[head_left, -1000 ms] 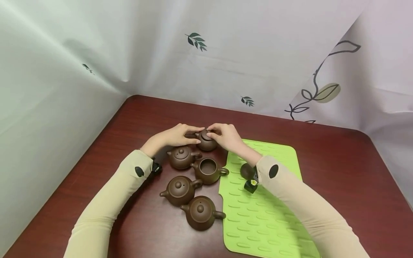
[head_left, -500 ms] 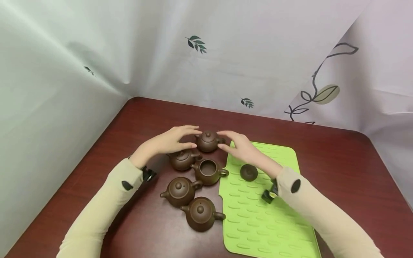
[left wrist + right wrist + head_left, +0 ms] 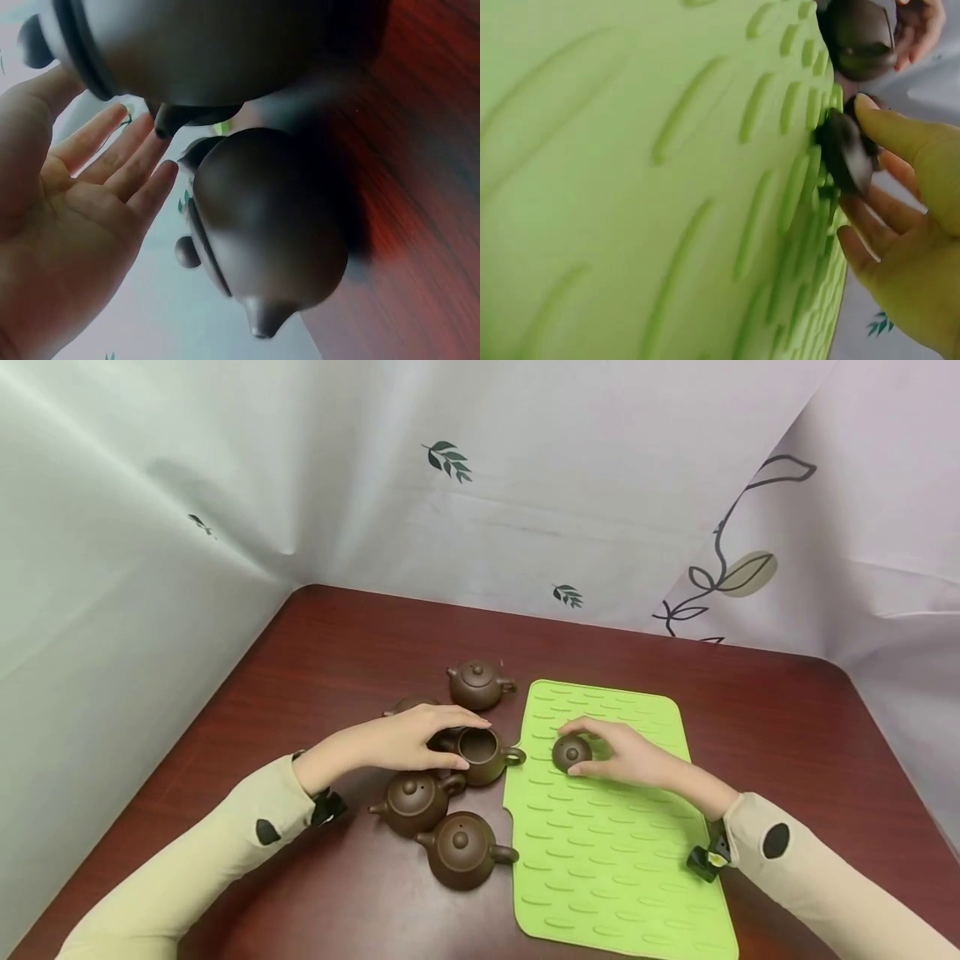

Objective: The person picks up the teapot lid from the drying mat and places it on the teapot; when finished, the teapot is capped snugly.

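A round dark brown teapot lid (image 3: 572,753) with a knob and a small hole is at the upper left part of the green mat (image 3: 600,877). My right hand (image 3: 630,758) pinches its rim between thumb and fingers; the right wrist view shows the lid (image 3: 846,154) tilted at the fingertips. Fairly straight fingers of my left hand (image 3: 401,739) reach around the spout side of the lidless brown teapot (image 3: 487,770), thumb near its front wall. Whether they touch it I cannot tell. Its handle (image 3: 514,756) overlaps the mat's left edge.
Lidded brown teapots stand close by: one at the back (image 3: 477,685), one partly hidden behind my left hand (image 3: 411,702), and two in front (image 3: 414,802), (image 3: 462,852). The reddish wooden table (image 3: 360,618) ends at a white curtain (image 3: 510,485) with leaf prints.
Both hands left the back teapot, which now has its lid on. My left hand came nearer to the lidless teapot; my right hand moved right and down onto the loose lid.
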Demonstrator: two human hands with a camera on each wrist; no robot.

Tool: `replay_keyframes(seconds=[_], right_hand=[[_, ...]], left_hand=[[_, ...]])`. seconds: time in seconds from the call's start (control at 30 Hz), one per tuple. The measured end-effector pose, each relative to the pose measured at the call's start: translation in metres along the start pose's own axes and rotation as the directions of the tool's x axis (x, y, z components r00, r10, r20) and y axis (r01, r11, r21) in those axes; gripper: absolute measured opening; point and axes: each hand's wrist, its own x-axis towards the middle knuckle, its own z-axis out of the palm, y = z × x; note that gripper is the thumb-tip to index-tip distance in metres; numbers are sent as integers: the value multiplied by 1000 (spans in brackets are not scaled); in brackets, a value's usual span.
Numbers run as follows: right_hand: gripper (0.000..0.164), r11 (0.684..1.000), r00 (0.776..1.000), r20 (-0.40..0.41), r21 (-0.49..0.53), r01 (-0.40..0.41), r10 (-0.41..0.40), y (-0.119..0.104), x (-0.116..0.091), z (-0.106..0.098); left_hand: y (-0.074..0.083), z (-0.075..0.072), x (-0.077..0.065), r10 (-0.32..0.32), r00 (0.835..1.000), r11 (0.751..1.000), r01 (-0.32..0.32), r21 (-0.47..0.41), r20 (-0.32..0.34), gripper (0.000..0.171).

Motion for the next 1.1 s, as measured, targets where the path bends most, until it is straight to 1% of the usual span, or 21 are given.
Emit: replay_keyframes(seconds=[0.1,0.2,0.4,0.47,0.53,0.67,0.73,0.8,0.97,1.1], right_hand=[[40,999,1000,-17,30,19,-19,8,-7,-1],[34,998,998,-40,41,46,-44,14,-10,1],[23,996,990,-114,-3,86,-86,21,-12,1],[22,996,989,-114,-10,89,-90,22,-11,0],[22,997,991,-104,4,83,-82,22,-9,-1],[21,994,996,-76,96,44,-37,18,-4,-3],[20,988,998,-68,155,22,-11,14,-2,-4],[20,978,998,-63,206,15,-2,10,0,-5],[20,961,998,-61,272,36,-20,-4,8,-5],[20,945,997,-77,322,47,-23,-18,18,-2]], left_hand=[[0,1,7,5,1000,1000,-5,7,14,57],[1,4,11,-15,1000,1000,15,10,16,60],[1,8,17,-77,997,997,77,9,0,54],[0,8,18,-100,995,995,100,4,-8,53],[0,7,18,-128,992,992,128,6,-8,52],[0,4,20,-166,986,986,166,17,4,51],[1,2,21,-171,985,985,170,22,14,51],[1,1,21,-171,985,985,170,25,18,51],[2,1,22,-171,985,985,170,18,8,52],[3,0,22,-202,979,979,202,0,3,53]])
